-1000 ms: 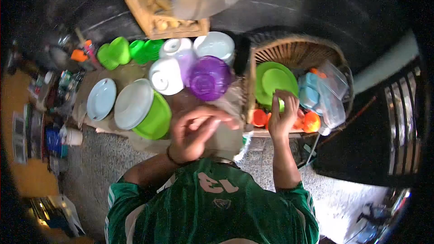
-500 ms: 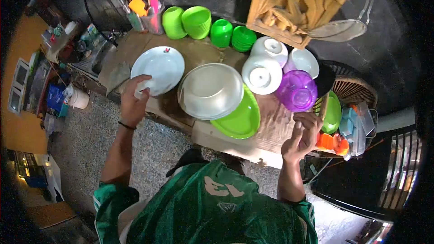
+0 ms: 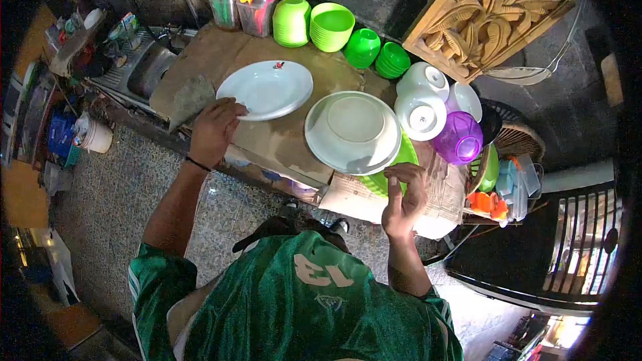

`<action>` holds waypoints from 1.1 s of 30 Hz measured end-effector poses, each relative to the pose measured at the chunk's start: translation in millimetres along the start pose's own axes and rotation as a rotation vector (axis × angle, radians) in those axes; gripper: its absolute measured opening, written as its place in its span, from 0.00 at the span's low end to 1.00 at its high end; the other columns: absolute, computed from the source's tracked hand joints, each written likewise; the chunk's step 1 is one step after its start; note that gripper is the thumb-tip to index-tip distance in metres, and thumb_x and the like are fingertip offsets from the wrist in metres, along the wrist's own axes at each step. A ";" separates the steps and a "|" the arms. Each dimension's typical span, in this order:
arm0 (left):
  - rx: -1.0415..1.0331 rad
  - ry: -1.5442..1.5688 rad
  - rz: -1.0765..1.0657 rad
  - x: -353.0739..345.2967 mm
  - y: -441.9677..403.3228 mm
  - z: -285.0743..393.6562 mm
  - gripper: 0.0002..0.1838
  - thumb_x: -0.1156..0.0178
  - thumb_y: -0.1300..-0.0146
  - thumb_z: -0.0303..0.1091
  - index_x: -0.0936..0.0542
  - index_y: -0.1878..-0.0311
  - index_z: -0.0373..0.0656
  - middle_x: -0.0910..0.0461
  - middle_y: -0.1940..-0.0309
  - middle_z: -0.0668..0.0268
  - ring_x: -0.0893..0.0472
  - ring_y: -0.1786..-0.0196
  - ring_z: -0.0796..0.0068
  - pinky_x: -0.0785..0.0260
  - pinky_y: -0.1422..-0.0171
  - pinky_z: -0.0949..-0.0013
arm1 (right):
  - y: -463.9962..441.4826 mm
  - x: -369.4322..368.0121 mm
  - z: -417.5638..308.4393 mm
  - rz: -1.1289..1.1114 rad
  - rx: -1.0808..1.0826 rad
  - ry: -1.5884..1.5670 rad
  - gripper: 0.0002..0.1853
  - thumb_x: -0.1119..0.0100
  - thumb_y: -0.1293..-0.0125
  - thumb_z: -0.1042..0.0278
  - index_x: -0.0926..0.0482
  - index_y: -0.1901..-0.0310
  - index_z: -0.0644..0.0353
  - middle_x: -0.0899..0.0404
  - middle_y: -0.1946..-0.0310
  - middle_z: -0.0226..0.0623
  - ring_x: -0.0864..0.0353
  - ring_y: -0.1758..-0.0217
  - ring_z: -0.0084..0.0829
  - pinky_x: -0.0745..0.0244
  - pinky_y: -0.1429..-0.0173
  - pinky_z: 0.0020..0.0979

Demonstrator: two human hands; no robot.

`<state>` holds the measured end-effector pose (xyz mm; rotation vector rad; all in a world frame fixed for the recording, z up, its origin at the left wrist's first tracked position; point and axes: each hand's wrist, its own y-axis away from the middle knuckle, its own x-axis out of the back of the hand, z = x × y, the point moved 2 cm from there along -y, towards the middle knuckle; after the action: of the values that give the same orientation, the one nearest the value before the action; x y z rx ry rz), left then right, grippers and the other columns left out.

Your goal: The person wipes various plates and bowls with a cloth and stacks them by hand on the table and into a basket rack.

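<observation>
My left hand [image 3: 215, 132] holds the lower left rim of a white oval plate [image 3: 266, 87] with a small red mark, over the cardboard-covered table. My right hand [image 3: 403, 204] is empty, its fingers loosely bent and the thumb apart, just in front of a lime green plate [image 3: 409, 155]. A large white dish [image 3: 354, 128] lies upside down, partly over that green plate. Right of it are upturned white bowls [image 3: 421, 115] and a purple bowl [image 3: 459, 138].
Stacked green bowls [image 3: 331, 27] and utensil containers [image 3: 256, 17] line the table's back. A carved wooden panel [image 3: 488, 17] leans at the back right. A wicker basket [image 3: 521, 135] holds orange and blue items at right. A sink [image 3: 150, 70] is at left.
The view has swung left. My left hand has come to the white oval plate and now grips its rim. My right hand has moved from over the basket to the large white dish's right front.
</observation>
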<state>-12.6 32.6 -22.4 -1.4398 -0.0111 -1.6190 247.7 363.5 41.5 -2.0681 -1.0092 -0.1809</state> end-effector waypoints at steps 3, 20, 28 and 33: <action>0.252 0.359 0.199 0.3 -0.9 -21.8 0.10 0.32 0.27 0.29 0.12 0.46 0.46 0.10 0.50 0.60 0.11 0.51 0.64 0.19 0.44 0.65 | 3.2 -4.3 -5.4 0.021 -0.019 -0.017 0.06 0.41 0.26 0.75 0.16 0.60 0.66 0.14 0.58 0.43 0.18 0.49 0.40 0.26 0.38 0.41; 0.050 0.096 -0.097 -15.5 -23.9 24.8 0.21 0.19 0.47 0.36 0.24 0.61 0.42 0.21 0.63 0.58 0.21 0.52 0.49 0.27 0.49 0.47 | 17.9 3.7 -1.5 0.033 -0.151 -0.032 0.04 0.36 0.31 0.78 0.13 0.58 0.66 0.12 0.58 0.45 0.17 0.49 0.46 0.24 0.40 0.42; -0.114 -0.124 -0.130 -29.4 -9.7 14.8 0.14 0.35 0.25 0.44 0.18 0.48 0.45 0.20 0.45 0.54 0.21 0.39 0.47 0.34 0.29 0.46 | 32.3 12.1 10.5 0.046 -0.201 -0.019 0.04 0.31 0.33 0.78 0.14 0.57 0.65 0.13 0.57 0.42 0.18 0.47 0.46 0.23 0.40 0.43; 0.021 -0.111 -0.097 -52.4 9.1 -52.9 0.15 0.44 0.18 0.40 0.18 0.43 0.37 0.19 0.48 0.48 0.20 0.41 0.43 0.30 0.34 0.45 | 35.2 21.9 10.3 0.090 -0.214 -0.016 0.04 0.32 0.31 0.79 0.15 0.56 0.66 0.14 0.58 0.42 0.18 0.48 0.46 0.23 0.41 0.43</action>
<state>-54.4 30.2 -84.7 -1.5322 -0.1636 -1.6099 285.4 371.7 23.0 -2.3076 -0.9376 -0.2346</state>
